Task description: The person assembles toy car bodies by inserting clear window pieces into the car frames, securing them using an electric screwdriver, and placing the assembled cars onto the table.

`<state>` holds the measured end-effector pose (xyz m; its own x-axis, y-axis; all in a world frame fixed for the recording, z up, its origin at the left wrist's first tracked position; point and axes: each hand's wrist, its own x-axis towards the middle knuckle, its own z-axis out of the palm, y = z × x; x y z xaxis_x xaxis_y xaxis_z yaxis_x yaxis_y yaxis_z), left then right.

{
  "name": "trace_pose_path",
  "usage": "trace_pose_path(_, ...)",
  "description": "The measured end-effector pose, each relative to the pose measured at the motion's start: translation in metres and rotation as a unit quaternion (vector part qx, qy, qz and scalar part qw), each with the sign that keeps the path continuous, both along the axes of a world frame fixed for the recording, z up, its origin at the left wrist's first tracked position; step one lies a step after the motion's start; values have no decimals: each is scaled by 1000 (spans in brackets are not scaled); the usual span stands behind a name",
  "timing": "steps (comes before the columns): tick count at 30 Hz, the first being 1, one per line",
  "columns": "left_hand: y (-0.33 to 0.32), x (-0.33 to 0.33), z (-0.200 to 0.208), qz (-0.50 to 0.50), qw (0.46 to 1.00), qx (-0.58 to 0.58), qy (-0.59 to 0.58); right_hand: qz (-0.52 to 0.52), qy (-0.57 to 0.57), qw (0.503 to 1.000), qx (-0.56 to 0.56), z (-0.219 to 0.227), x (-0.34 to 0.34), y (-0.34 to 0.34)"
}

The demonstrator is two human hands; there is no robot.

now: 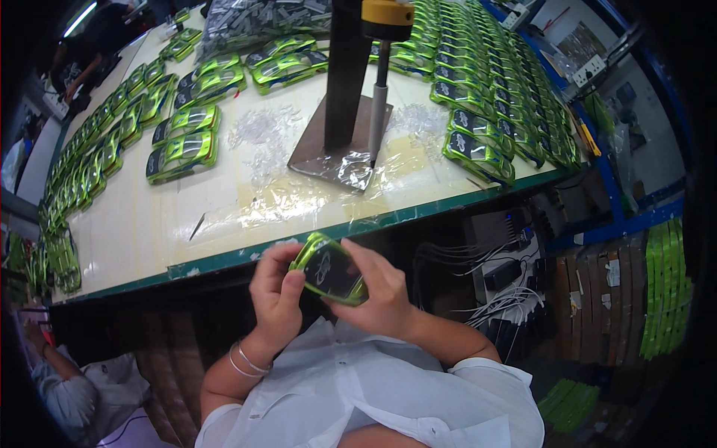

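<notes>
Just in front of the table edge, I hold a bright green toy car shell (328,270) with a black panel and a pale printed mark. My left hand (278,287) grips its left end, with the thumb on the near side. My right hand (381,287) wraps round its right side, fingers along the far edge and the palm by the lower corner. Its underside is hidden. Beyond my hands a dark upright post (343,82) rises from a brown metal base plate (317,153). Beside the post hangs a yellow-topped powered driver (379,97), its tip close above the plate.
Rows of similar green shells (183,153) stand on the left of the table, and more rows (478,123) on the right. Small clear plastic pieces (265,131) lie loose by the base. A bag of grey parts (265,26) sits behind. Another person (89,388) is at lower left.
</notes>
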<state>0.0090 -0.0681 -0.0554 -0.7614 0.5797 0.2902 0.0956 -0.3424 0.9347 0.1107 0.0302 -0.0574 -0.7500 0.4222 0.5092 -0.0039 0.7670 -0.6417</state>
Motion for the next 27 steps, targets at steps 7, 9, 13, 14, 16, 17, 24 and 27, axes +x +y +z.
trace_pose_path(7,-15,-1,5,-248,939,22,-237,105,11,994,-33,14,26,33)
trace_pose_path(9,-13,-4,9,-240,938,12,-250,-48,45,997,39,24,18,64)
trace_pose_path(13,-11,-6,14,-296,910,29,-289,-99,36,974,201,30,-13,139)
trace_pose_path(14,-13,-8,13,-332,893,47,-301,-98,38,974,202,31,-22,149)
trace_pose_path(16,-16,-9,12,-340,893,47,-291,-25,-33,959,279,34,-35,162)
trace_pose_path(17,-18,-10,11,-343,894,49,-286,-12,-48,955,293,35,-39,164)
trace_pose_path(24,-21,-13,9,-370,882,54,-287,61,-96,939,324,37,-48,174)
trace_pose_path(27,-20,-13,8,-356,890,50,-280,47,-28,945,323,28,-44,177)
